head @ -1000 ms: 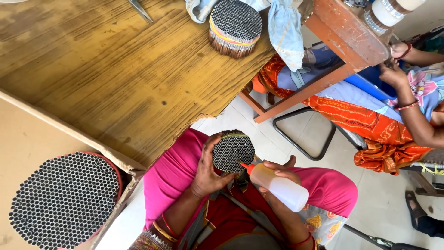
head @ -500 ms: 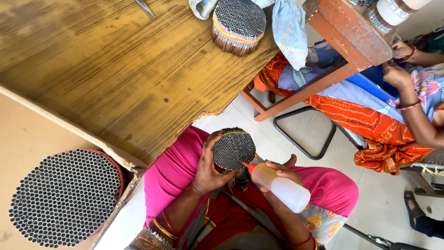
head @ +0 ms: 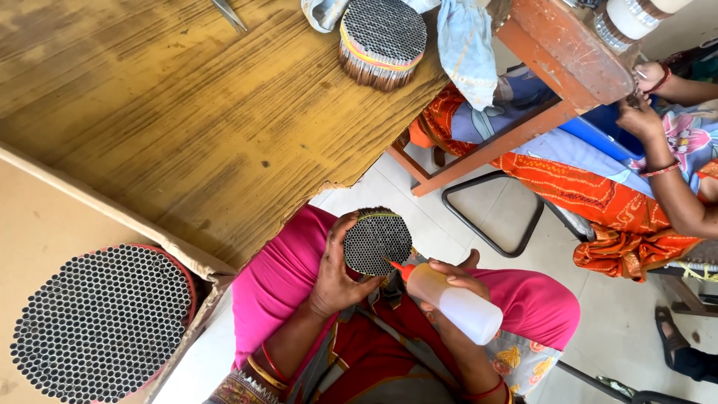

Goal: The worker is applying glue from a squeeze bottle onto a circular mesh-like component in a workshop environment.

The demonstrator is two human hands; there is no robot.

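Head view: a round bundle of thin tubes (head: 378, 241) is gripped in the left hand (head: 336, 271) over the pink-clad lap, below the wooden table (head: 187, 127). A white squeeze bottle (head: 455, 302) is clasped by the right hand (head: 458, 280), its orange nozzle touching the bundle's near-right edge.

- The bundle of tubes (head: 378, 241) in the left hand (head: 336, 269) sits slightly higher against the table edge (head: 329, 191).
- The orange tip of the squeeze bottle (head: 452, 303) now touches the bundle's lower rim.
- The banded bundle (head: 381, 41) on the table appears lower in view.
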